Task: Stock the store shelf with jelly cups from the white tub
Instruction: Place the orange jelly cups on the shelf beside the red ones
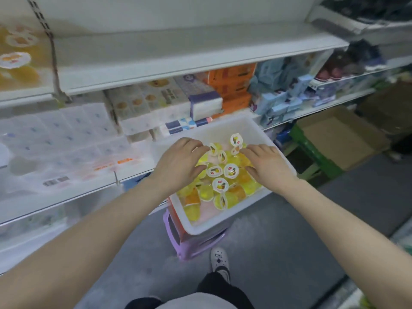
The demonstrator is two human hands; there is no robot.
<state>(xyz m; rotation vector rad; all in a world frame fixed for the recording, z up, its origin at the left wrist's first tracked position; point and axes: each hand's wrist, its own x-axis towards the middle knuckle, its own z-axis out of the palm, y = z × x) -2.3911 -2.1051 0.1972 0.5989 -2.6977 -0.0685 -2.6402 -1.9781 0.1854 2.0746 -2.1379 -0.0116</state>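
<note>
The white tub (281,157) sits on a purple stool (200,244) in front of the shelving. It holds several yellow and orange jelly cups (220,186) with white printed lids. Both my hands reach into the tub from either side. My left hand (178,161) hovers over the left of the pile, fingers bent, fingertips touching a tilted cup (213,149). My right hand (266,163) mirrors it on the right, fingertips against another cup (235,150). Neither hand has lifted a cup. A bare white shelf board (178,54) runs above, with large jelly cups (15,59) at its far left.
The lower shelves hold tissue packs (73,134), orange boxes (234,85) and light blue boxes (278,101). An open cardboard box (341,134) rests on a green stool to the right. My shoe (219,259) stands on the grey floor just behind the purple stool.
</note>
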